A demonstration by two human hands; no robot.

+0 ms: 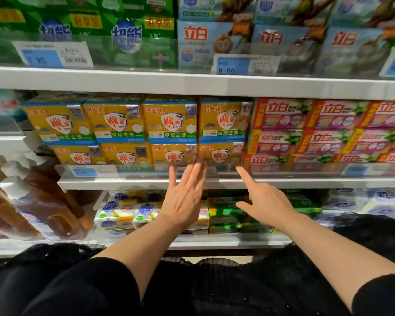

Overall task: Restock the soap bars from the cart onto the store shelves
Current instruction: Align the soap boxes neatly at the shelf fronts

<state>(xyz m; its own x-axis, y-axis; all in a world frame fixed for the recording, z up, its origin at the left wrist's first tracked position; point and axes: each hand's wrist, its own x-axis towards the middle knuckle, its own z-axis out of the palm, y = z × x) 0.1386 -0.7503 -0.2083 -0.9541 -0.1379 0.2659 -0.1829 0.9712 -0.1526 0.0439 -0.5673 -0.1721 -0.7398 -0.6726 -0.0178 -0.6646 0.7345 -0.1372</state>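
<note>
While both arms reach toward the middle shelf, my left hand is spread flat, empty; my right hand points 1 finger, holding nothing. Yellow soap packs sit stacked 2 high there.

Soap packs on shelf, stacked.

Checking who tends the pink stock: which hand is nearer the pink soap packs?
Right. The right hand points up just left of and below the pink soap packs; the left hand reaches toward the yellow soap packs, farther left.
</note>
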